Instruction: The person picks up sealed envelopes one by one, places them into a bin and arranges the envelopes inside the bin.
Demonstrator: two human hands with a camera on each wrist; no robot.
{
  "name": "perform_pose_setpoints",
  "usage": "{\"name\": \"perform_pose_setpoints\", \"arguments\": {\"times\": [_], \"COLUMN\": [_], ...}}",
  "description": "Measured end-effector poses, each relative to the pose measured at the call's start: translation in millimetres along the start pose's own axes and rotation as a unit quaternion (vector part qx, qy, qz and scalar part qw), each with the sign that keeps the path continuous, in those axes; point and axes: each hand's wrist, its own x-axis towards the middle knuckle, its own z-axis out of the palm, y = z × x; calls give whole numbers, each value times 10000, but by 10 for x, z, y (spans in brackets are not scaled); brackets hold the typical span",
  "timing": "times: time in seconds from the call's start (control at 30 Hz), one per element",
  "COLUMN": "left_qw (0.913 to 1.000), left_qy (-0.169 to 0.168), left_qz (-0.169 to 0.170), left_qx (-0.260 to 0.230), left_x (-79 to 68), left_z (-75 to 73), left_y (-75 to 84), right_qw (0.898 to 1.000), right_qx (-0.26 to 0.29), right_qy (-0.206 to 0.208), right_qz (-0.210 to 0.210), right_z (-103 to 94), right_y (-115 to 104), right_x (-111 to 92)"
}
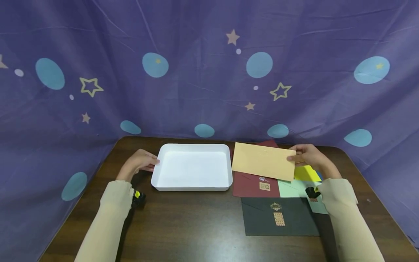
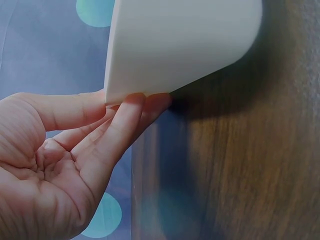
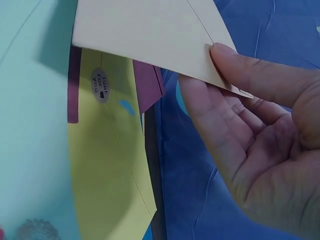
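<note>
1. Tan envelope is in our right hand, just right of the white tray and partly over the maroon envelope; whether it touches the tray's rim we cannot tell.
2. Our right thumb lies on the envelope's upper face with fingers beneath, the gap closed to its thin edge. Our left hand pinches the tray's left edge between thumb and fingertips.
3. We judge the work to be at an early point: one envelope is taken up and the tray is held, while every envelope we see is outside the tray. Unheld to the tray's right are the maroon, mint envelope and yellow envelope; the charcoal envelope lies right of the tray and nearer us.
4. On the yellow envelope, we read "Just for you" above a small heart on an oval sticker. Gold script on the charcoal one may say "Thank You", but it is too small to be sure. We cannot read the maroon one's pale lettering, and we make out no brand.
</note>
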Motion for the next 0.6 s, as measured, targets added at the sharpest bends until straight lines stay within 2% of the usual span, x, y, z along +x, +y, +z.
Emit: {"name": "perform_pose_setpoints", "arguments": {"times": [0.43, 0.6], "left_qw": [10000, 10000], "left_qy": [10, 30], "left_qz": [26, 7], "left_qx": [-12, 26], "left_x": [-5, -15], "left_z": [3, 6], "left_y": [3, 18], "right_qw": [9966, 9953], "right_qx": [792, 928], "right_qy": [103, 93], "right_qz": [208, 279], "right_z": [61, 83], "right_y": [148, 179], "right_x": [-78, -57]}}
